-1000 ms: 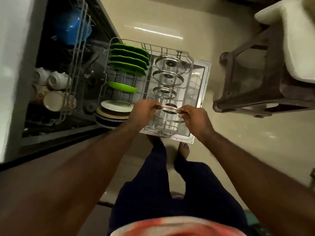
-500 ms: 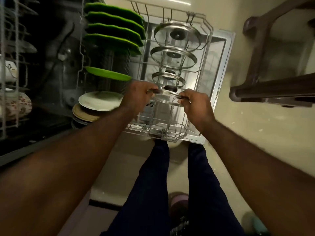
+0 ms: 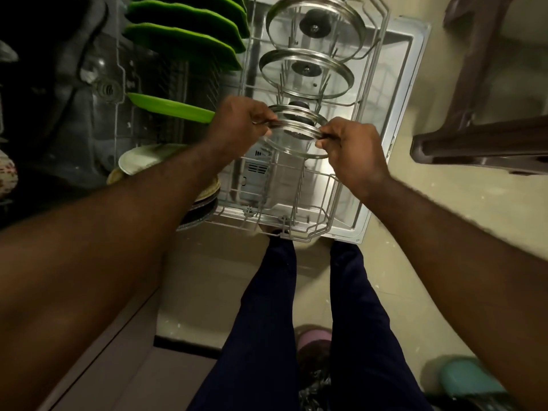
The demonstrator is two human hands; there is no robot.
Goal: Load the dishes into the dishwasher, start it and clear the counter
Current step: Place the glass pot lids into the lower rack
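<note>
The left hand and right hand each pinched an opposite edge of a steel-rimmed glass lid, fingers curled over its rim. They held it tilted between them above the tines of the lower rack. Just beyond the hands a smaller lid stood in the next slot, so near that I could not tell whether the two touched. Farther out, two larger lids leaned in the same row. The likeliest trouble seemed to be a knock: the held lid's rim or knob could strike the small neighbour and tip it back onto the others. An edge-only grip could also let smooth glass slip and fall onto the wire or the open dishwasher door beneath. If the rim missed the gap between tines, the lid would probably slide flat. Left of the left hand stood green plates, seemingly out of harm's way.
</note>
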